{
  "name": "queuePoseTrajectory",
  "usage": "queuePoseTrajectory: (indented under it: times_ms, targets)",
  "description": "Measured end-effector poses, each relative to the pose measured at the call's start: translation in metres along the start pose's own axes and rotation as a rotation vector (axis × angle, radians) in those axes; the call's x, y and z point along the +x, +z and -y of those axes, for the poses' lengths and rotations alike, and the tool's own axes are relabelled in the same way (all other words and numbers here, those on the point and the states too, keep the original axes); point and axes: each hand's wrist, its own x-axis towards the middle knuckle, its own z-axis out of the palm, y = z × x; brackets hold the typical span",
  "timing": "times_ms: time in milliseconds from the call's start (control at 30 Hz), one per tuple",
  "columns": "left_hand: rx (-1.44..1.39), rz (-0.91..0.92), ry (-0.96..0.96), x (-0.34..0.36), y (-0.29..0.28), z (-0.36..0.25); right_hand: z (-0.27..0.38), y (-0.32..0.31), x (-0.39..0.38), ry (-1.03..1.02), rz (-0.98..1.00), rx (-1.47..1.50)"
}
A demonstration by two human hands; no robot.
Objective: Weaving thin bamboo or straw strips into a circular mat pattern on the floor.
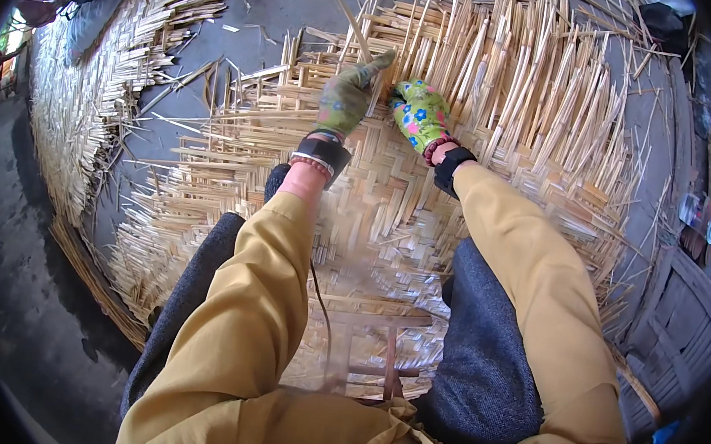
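A half-woven mat of pale bamboo strips (pixel 374 198) lies on the ground in front of me, with loose strip ends fanning out at its far edge. My left hand (pixel 348 96), in a dull green glove, grips a long thin bamboo strip (pixel 346 10) that rises up and away to the left. My right hand (pixel 421 112), in a bright green flowered glove, presses down on the weave right beside the left hand. Both sleeves are mustard yellow.
A second woven bamboo mat (pixel 88 89) lies to the left across grey concrete (pixel 272 12). A low wooden stool frame (pixel 370 342) shows between my knees. Dark wooden slats (pixel 684 327) sit at the right edge. Loose strips litter the ground.
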Motion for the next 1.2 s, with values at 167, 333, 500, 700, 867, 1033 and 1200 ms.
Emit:
queuePoseTrajectory:
  times_ms: [167,333,500,700,867,1033,1200]
  targets:
    - [-0.017,-0.071,0.079,-0.001,0.002,-0.001,-0.002,0.000,-0.001,0.003,0.015,0.018]
    - [-0.046,-0.031,-0.103,-0.005,0.002,0.001,-0.003,0.003,0.000,0.001,0.021,-0.004]
    - [-1.053,-0.201,-0.346,-0.018,0.004,0.002,0.000,0.001,0.006,-0.012,0.045,-0.024]
    - [-0.744,-0.467,-0.577,-0.032,0.012,0.010,0.002,-0.001,-0.014,-0.346,0.051,-0.533]
    - [-0.816,-0.435,-0.540,-0.036,0.016,0.021,0.003,-0.003,-0.029,-0.336,0.116,-0.388]
    - [-0.895,-0.549,-0.664,-0.043,0.018,0.018,0.000,-0.008,-0.035,-0.318,0.249,-0.475]
    - [-0.982,-0.581,-0.518,-0.055,0.000,-0.009,-0.005,-0.004,-0.065,-0.407,0.261,-0.715]
